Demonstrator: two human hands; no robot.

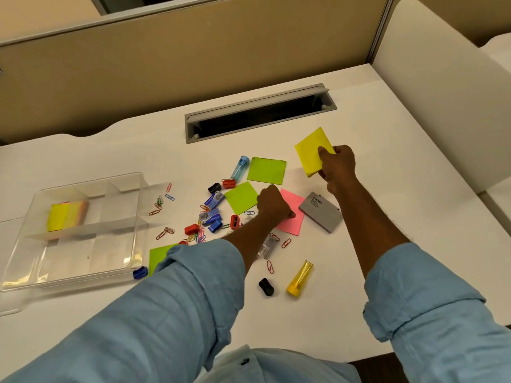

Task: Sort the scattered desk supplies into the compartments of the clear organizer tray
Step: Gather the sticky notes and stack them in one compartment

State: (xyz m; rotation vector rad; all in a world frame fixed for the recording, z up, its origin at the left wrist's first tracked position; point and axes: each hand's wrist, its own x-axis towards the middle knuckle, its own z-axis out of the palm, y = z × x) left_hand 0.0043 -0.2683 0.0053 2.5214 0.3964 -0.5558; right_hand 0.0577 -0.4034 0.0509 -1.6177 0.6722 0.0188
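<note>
Yellow pad [311, 150]: light, floppy paper stack, sheets may fan, best pinched across one edge | held off the bench [387, 134] in right grip [337, 164], thumb on top | left grip [272, 203] curled over pink note [293, 225], pinch unclear | tray [72, 255] far left of both.

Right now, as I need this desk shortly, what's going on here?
A person in a blue shirt is sorting desk supplies. The right hand holds a yellow pad of sticky notes lifted off the desk. The left hand, fingers curled, pinches at a pink note lying on the desk. The clear tray on the left has one stack of notes in a compartment. Green notes, paper clips, sharpeners and a gray box lie scattered outside it.
</note>
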